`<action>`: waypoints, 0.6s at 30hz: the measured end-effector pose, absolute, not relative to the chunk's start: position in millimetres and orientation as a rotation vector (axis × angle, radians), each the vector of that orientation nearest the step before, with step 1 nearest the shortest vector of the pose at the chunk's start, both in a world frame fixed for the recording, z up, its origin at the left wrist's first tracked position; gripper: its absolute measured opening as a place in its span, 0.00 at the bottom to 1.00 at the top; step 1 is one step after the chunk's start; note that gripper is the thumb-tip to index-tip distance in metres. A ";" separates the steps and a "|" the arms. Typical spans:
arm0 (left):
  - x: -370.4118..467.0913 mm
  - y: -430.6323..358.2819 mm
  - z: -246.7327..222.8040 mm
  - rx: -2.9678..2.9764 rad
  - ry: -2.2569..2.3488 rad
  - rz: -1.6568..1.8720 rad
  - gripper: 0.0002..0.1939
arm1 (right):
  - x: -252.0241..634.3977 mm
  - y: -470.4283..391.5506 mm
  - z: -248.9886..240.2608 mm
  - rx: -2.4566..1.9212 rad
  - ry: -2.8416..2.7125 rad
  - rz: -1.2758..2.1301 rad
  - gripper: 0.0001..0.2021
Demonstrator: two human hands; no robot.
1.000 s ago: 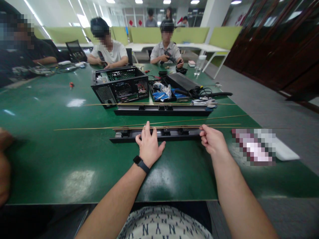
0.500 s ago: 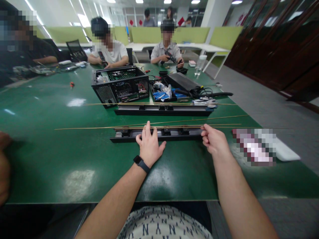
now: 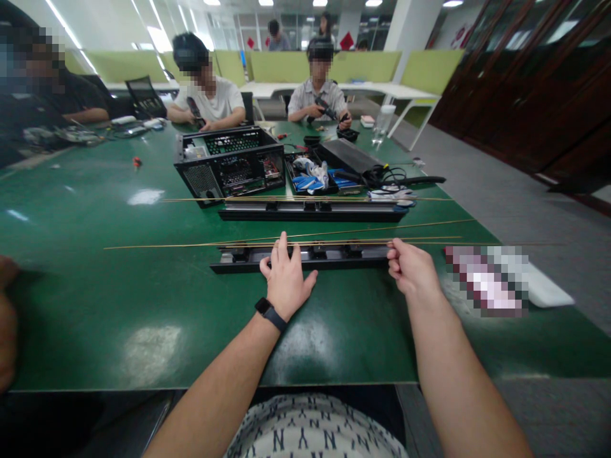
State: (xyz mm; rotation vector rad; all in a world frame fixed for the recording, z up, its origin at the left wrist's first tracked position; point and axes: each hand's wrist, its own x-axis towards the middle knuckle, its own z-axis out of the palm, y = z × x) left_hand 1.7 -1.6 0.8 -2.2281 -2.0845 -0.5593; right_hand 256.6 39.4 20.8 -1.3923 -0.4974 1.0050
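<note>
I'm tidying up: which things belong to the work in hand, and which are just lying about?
Apparently in use:
near rail, under the left hand
thin rods, at the right hand
perhaps the similar far rail

Lying about:
computer case
gloves
clear bottle

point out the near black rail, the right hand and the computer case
near black rail (image 3: pixel 238 268): head view, on its front wall, toward the left end
right hand (image 3: pixel 413 270): head view, on the back of the hand
computer case (image 3: pixel 204 180): head view, on its mesh panel
</note>
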 end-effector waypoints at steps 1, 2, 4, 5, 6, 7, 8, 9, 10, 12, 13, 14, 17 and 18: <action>1.8 -1.6 0.9 -2.228 -2.084 -0.559 0.36 | 257.0 39.5 20.7 -1.398 -0.496 1.002 0.09; 1.8 -1.6 1.0 -2.228 -2.084 -0.559 0.36 | 257.3 39.6 20.5 -1.403 -0.497 1.002 0.09; 1.9 -1.7 1.4 -2.227 -2.086 -0.556 0.36 | 257.9 39.8 20.0 -1.411 -0.500 1.010 0.08; 1.9 -1.8 1.7 -2.226 -2.087 -0.556 0.36 | 257.9 39.9 19.6 -1.414 -0.503 1.018 0.08; 1.9 -2.0 1.9 -2.226 -2.087 -0.555 0.36 | 257.9 40.0 19.2 -1.414 -0.510 1.030 0.08; 1.9 -2.2 2.1 -2.226 -2.087 -0.555 0.36 | 257.7 40.1 18.7 -1.414 -0.519 1.042 0.09; 1.9 -2.4 2.2 -2.226 -2.086 -0.555 0.36 | 257.5 40.0 18.3 -1.414 -0.531 1.053 0.09; 1.9 -2.6 2.3 -2.226 -2.085 -0.554 0.36 | 257.2 40.0 17.8 -1.414 -0.542 1.061 0.08; 1.8 -2.8 2.3 -2.227 -2.083 -0.554 0.36 | 256.9 39.9 17.4 -1.414 -0.552 1.065 0.08; 1.8 -3.1 2.4 -2.227 -2.082 -0.557 0.36 | 256.6 39.6 16.6 -1.410 -0.563 1.061 0.08; 1.7 -3.1 2.5 -2.227 -2.082 -0.562 0.36 | 256.6 39.5 16.4 -1.406 -0.563 1.053 0.08; 1.7 -3.1 2.5 -2.229 -2.084 -0.566 0.36 | 256.8 39.3 16.3 -1.401 -0.560 1.043 0.08; 1.4 -3.2 2.6 -2.233 -2.087 -0.573 0.36 | 257.7 39.1 17.1 -1.398 -0.542 1.008 0.09; 1.4 -3.1 2.5 -2.234 -2.087 -0.572 0.36 | 258.0 39.1 17.8 -1.401 -0.532 0.999 0.09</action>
